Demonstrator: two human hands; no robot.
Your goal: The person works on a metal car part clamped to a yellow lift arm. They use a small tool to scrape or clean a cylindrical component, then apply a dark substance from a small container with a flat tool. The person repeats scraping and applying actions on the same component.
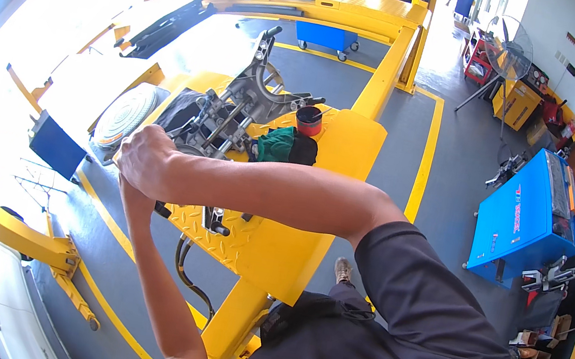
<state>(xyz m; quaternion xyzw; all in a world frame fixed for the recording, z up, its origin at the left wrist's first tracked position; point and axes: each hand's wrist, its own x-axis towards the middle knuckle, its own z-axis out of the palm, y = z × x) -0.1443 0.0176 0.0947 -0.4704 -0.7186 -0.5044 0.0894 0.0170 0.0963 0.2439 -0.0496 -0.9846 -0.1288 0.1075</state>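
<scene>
My right forearm crosses in front of me to the left. My right hand (145, 157) is curled closed at the near left side of a metal wheel clamp (226, 116); what lies in its fingers is hidden. Reaching up from below, my left hand (134, 193) meets it just underneath, its fingers mostly covered by the right hand. The clamp has parallel rods and black-tipped arms, and it lies on a yellow tread-plate platform (247, 237). Beside the clamp are a green and black cloth (279, 146) and a black and red tub (309, 120).
A round ribbed turntable plate (127, 115) is left of my hands. The yellow lift beam (384, 81) runs away from me. To the right stand a blue cabinet (524, 219) and a pedestal fan (508, 53). A black hose (184, 272) hangs below the platform.
</scene>
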